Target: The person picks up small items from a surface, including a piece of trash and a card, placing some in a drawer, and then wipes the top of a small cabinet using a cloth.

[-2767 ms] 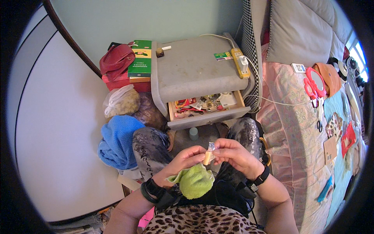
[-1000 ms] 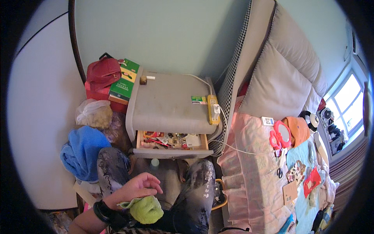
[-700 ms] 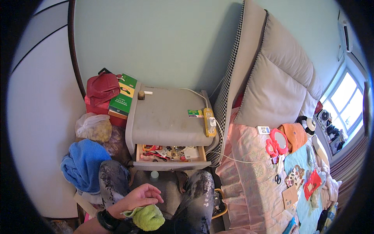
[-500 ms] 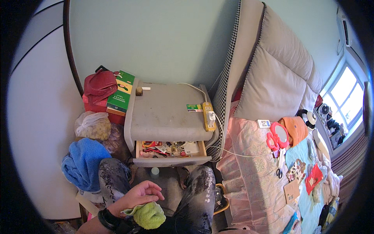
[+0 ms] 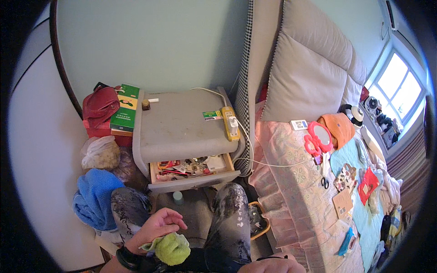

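Observation:
My left hand [image 5: 161,225] is over my lap, its fingers loosely bent and apart, holding nothing that I can see. Against its palm side and wrist, a crumpled yellow-green cloth [image 5: 172,249] rests on my dark clothing. At the lower edge, part of my right hand [image 5: 284,265] shows beside a dark band; its fingers are out of sight. Beyond my knees, the drawer [image 5: 195,182] of a grey bedside cabinet [image 5: 182,123] is pulled out, full of small mixed items. A pale round-capped container [image 5: 178,197] stands below it, between my legs.
A yellow power strip [image 5: 230,123] with a white cable lies on the cabinet. At left are a blue towel [image 5: 96,198], a red bag [image 5: 101,107] and a green box [image 5: 125,109]. The bed holds a pink mirror [image 5: 320,136], scissors [image 5: 324,175] and a red packet [image 5: 368,183].
The view has shifted, so the cabinet and bed appear further left. My right hand has come further into view at the lower edge. The left hand keeps its pose beside the cloth.

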Demonstrator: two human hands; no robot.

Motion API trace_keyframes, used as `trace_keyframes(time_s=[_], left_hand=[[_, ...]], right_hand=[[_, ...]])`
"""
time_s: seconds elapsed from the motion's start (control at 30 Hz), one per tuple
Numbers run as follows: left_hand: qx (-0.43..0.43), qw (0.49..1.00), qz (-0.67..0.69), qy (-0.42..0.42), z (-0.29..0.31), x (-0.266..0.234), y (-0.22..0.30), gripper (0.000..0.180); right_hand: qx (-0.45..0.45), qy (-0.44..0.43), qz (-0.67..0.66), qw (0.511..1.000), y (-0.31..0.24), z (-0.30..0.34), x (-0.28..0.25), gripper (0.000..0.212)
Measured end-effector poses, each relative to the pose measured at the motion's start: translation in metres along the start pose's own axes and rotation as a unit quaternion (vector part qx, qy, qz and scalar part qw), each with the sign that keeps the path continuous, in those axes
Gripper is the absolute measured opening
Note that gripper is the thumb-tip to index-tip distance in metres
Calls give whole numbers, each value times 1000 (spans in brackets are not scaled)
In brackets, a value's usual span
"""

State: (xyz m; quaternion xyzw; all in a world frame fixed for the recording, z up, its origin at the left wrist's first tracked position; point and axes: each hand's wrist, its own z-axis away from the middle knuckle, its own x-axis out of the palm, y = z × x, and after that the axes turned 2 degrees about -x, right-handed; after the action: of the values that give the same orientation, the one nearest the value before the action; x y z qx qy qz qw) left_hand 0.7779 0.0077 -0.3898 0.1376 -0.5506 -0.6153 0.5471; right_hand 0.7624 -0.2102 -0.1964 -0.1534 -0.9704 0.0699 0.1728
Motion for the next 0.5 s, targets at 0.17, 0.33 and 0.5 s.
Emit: trace_keyframes(time_s=[0.17,0.33,0.5], left_hand=[[-13,1000,7,4,-3,5,5,30],[-13,999,-20,31,1,10,20,31],[7,1000,-16,16,-5,0,3,29]], right_hand=[[117,147,-40,981,-5,17,14,17],[125,15,-170,977,5,28,-28,26],[364,82,91,923,-41,49,-53,15]])
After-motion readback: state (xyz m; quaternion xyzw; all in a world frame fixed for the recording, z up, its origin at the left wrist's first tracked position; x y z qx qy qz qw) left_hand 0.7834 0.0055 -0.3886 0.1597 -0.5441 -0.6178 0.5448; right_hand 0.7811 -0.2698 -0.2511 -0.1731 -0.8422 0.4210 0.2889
